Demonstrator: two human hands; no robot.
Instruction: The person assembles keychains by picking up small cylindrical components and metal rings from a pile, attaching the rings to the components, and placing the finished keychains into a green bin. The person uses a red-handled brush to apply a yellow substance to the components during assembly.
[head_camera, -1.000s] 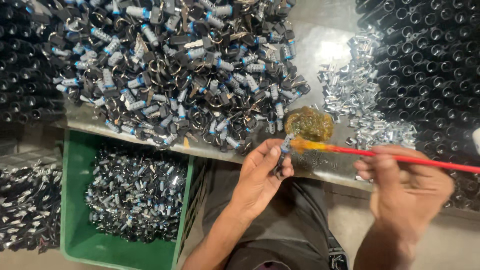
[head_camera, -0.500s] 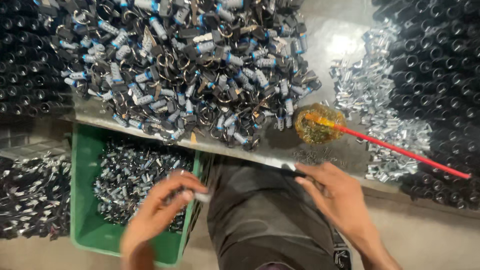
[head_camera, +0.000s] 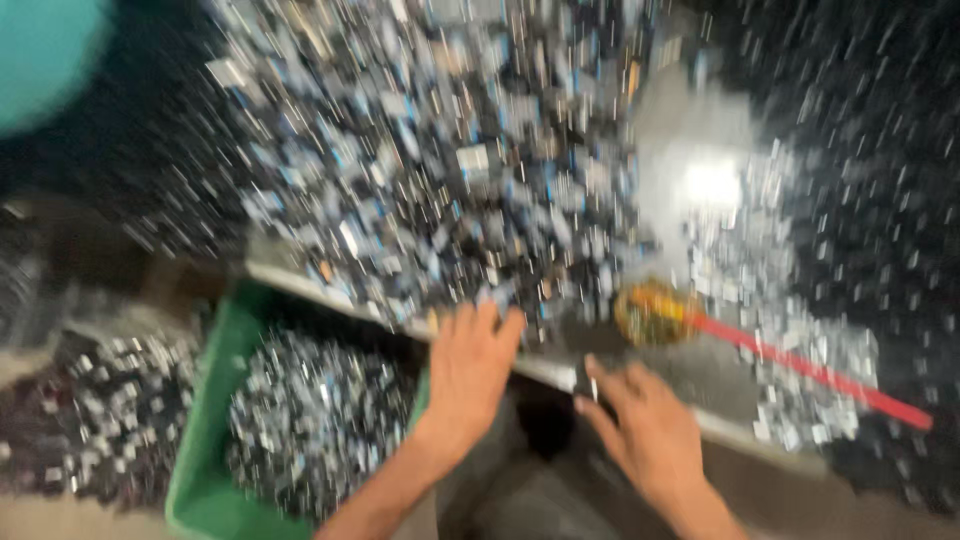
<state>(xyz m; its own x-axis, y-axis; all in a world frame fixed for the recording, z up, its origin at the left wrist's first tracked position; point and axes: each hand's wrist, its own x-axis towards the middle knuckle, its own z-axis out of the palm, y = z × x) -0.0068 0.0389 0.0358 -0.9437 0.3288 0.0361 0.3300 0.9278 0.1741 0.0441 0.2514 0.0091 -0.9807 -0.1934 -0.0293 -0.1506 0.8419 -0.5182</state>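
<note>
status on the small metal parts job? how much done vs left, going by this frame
Done: the green crate below the bench edge holds a heap of shiny parts.
In hand: the left hand reaches into the near edge of the big pile on the bench; the right hand sits at the edge, contents too blurred to tell. The red-handled brush rests in its small dish, unheld.
Left: the big pile looks large.
</note>
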